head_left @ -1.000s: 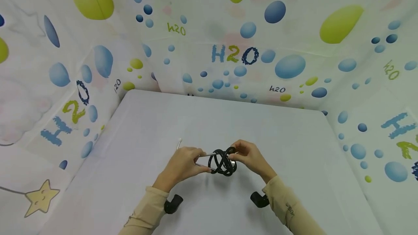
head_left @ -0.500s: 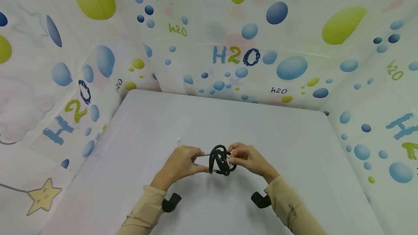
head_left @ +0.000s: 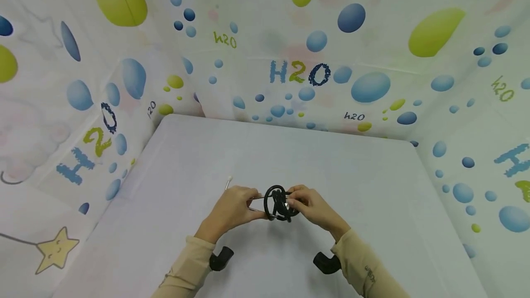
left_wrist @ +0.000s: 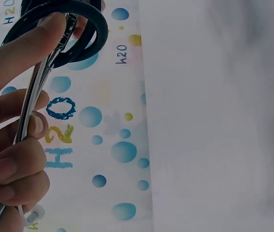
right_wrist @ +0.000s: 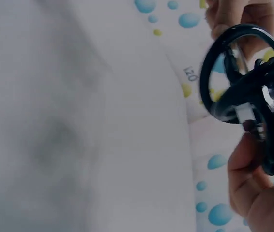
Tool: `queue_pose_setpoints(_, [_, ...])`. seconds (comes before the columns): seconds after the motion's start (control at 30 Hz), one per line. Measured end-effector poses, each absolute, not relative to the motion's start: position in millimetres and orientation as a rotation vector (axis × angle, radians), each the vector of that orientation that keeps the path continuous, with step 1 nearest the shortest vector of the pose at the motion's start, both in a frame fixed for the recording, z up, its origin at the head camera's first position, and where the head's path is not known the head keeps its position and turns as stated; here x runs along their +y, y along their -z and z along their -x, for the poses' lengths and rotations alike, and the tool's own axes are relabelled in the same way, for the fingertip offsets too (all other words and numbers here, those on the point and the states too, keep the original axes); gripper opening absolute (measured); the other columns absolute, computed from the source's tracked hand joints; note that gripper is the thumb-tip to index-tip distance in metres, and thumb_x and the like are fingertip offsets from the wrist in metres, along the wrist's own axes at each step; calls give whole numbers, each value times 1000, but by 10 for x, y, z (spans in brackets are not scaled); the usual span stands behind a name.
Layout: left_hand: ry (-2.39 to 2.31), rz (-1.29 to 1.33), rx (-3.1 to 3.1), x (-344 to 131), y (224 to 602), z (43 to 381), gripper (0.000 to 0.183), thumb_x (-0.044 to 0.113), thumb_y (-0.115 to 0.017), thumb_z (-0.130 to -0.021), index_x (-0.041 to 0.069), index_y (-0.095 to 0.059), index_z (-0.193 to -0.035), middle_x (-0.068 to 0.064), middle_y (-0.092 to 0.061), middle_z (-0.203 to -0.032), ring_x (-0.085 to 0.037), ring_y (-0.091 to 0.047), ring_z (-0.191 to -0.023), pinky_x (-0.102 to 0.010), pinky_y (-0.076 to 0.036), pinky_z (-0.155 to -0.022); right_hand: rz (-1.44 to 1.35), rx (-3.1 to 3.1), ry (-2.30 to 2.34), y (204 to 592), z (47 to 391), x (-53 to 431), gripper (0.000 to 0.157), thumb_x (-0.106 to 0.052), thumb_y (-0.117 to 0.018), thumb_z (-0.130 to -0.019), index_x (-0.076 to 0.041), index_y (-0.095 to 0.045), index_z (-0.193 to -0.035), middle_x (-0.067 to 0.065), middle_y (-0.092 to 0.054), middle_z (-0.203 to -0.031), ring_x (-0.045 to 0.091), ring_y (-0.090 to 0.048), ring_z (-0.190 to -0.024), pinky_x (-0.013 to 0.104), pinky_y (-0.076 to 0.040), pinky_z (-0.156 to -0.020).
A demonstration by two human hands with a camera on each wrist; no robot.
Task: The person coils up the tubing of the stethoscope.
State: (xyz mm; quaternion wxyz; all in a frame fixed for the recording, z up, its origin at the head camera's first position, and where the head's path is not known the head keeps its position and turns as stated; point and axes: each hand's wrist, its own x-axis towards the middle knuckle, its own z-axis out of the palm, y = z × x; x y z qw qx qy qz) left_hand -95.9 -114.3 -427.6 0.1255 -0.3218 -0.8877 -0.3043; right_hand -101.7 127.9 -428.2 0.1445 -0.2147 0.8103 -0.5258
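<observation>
- Left hand [head_left: 233,207] pinched thin, shiny silver metal tubes [left_wrist: 32,96], thumb against fingers.
- Right hand [head_left: 314,207] pinched the coil's right side.
- Coiled, glossy black tubing [head_left: 277,201] sat between hands, raised over the white tabletop [head_left: 269,266]; right fingers on it, left fingertips at its left rim.
- Tubes' long axis: left-right, roughly parallel to tabletop's far edge.

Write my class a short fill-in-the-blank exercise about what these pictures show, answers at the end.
1. In the head view, the looped tubing is coloured ____.
2. It sits in the space ____ the left hand and the right hand.
3. Large letters across the back wall read ____.

Missing words: black; between; H2O.
</observation>
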Motion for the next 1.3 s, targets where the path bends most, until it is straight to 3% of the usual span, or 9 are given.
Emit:
queue_pose_setpoints(0.3, [868,904,-2583,-1148,4349,952,37,36,-87,-60,9,-70,-79,12,-42,-54,0,-35,-54,-16,-32,-49,499,2578,1336,4246,1012,1209,13,-2,-59,-90,1,-61,-77,20,-57,-103,30,-66,-82,29,-53,-66])
queue_pose_setpoints(0.47, [846,888,-2560,-1127,4385,943,36,34,-87,-60,8,-70,-79,9,-46,-54,-1,-35,-52,-16,-32,-49,503,2842,1233,4317,959,1086,10,5,-65,-83,3,-66,-73,18,-59,-95,29,-62,-84,28,-53,-65])
queue_pose_setpoints(0.67, [772,848,-2584,-1124,4374,928,37,34,-87,-60,8,-70,-79,6,-53,-56,-3,-38,-51,-17,-35,-48,516,2897,1368,4412,926,1013,2,9,-68,-78,8,-69,-77,18,-62,-97,29,-63,-78,27,-53,-65])
queue_pose_setpoints(0.87, [797,879,-2586,-1119,4336,931,37,36,-86,-60,9,-69,-80,8,-49,-56,-3,-38,-52,-18,-34,-49,491,2755,1578,4424,919,1031,8,10,-66,-78,8,-72,-84,21,-66,-100,24,-66,-70,22,-52,-60])
queue_pose_setpoints(0.97, [812,877,-2600,-1130,4337,929,37,35,-86,-60,9,-69,-80,9,-45,-55,-3,-37,-52,-18,-33,-49,549,2720,1540,4402,899,1048,12,10,-61,-82,10,-70,-90,24,-64,-105,25,-66,-74,22,-52,-61])
queue_pose_setpoints(1.13, [818,855,-2642,-1155,4365,925,37,36,-86,-60,9,-69,-80,11,-42,-54,-2,-35,-52,-17,-31,-48,666,2584,1432,4345,887,1106,21,3,-53,-90,13,-65,-105,30,-55,-119,35,-63,-95,30,-53,-75])
queue_pose_setpoints(1.3, [834,864,-2646,-1174,4376,927,39,38,-86,-59,9,-70,-81,12,-41,-54,-1,-35,-53,-17,-31,-49,580,2510,1484,4326,915,1153,16,-1,-60,-89,10,-66,-99,27,-57,-115,34,-64,-94,28,-53,-75])
